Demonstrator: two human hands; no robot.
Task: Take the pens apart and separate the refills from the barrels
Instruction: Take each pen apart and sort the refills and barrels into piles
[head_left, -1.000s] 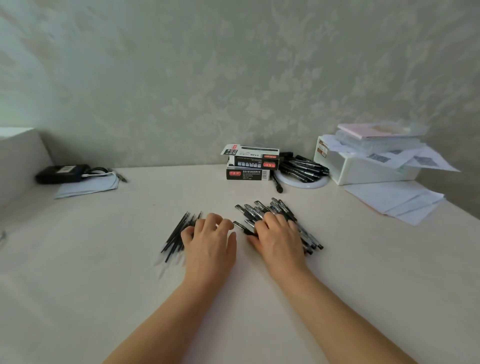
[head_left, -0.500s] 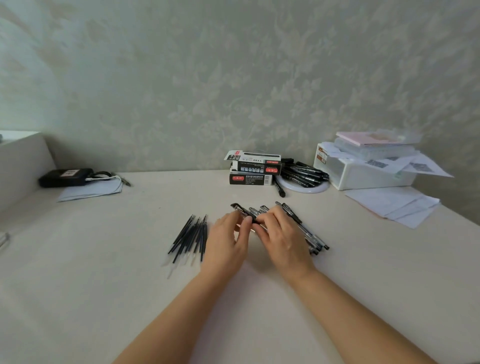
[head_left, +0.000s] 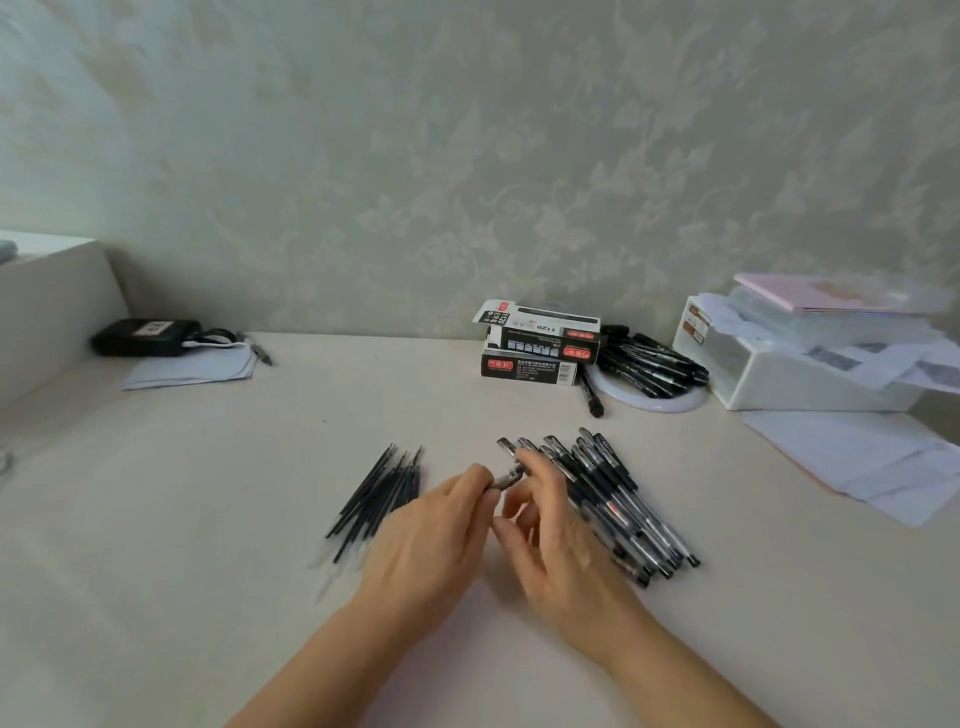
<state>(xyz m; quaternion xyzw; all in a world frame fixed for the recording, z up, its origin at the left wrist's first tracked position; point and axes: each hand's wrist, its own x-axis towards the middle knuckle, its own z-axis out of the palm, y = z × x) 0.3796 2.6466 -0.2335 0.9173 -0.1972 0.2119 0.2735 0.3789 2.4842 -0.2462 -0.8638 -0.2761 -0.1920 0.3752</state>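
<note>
A pile of several black-capped clear pens (head_left: 618, 499) lies on the pale table, right of centre. To its left, several thin black refills (head_left: 379, 493) lie in a loose fan. Between the two heaps my left hand (head_left: 436, 540) and my right hand (head_left: 556, 540) meet, raised a little above the table. Both pinch one pen (head_left: 508, 478) at their fingertips, the left on its near end, the right on its far part. That pen is blurred and mostly hidden by my fingers.
At the back stand two stacked pen boxes (head_left: 540, 343), a white round dish (head_left: 649, 397) heaped with black pens, and a white box (head_left: 810, 358) under papers. Loose sheets (head_left: 852, 457) lie right. A black pouch (head_left: 140, 338) and paper (head_left: 192, 369) sit back left.
My left hand left the refill heap and moved right to meet the right hand. Both hands lifted one pen off the pile and now pinch it between them.
</note>
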